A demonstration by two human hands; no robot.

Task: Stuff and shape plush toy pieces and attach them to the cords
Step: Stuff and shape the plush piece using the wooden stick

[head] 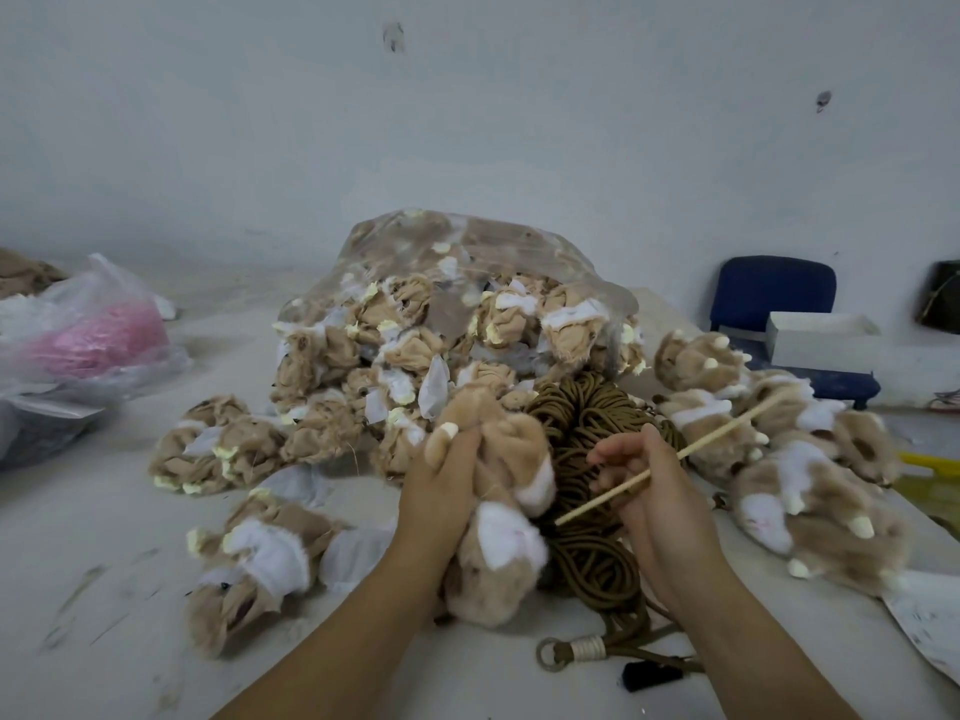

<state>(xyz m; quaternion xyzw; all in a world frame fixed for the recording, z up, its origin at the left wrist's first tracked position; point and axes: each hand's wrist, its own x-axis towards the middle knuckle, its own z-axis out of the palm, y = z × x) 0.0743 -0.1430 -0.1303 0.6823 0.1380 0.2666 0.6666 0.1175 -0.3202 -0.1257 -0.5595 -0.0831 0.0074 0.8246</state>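
My left hand grips a tan and white plush toy piece at the table's middle, fur side out. My right hand pinches a thin wooden stick that slants up to the right; its lower tip lies close to the plush piece. A pile of brown cords lies just behind and under both hands. One cord end with a metal ring and white wrapping lies near the front edge.
A clear plastic bag of inside-out plush pieces stands behind the cords, with loose ones spilled left. Finished furry pieces pile up at right. A bag with pink material sits far left, a blue chair and a white box far right.
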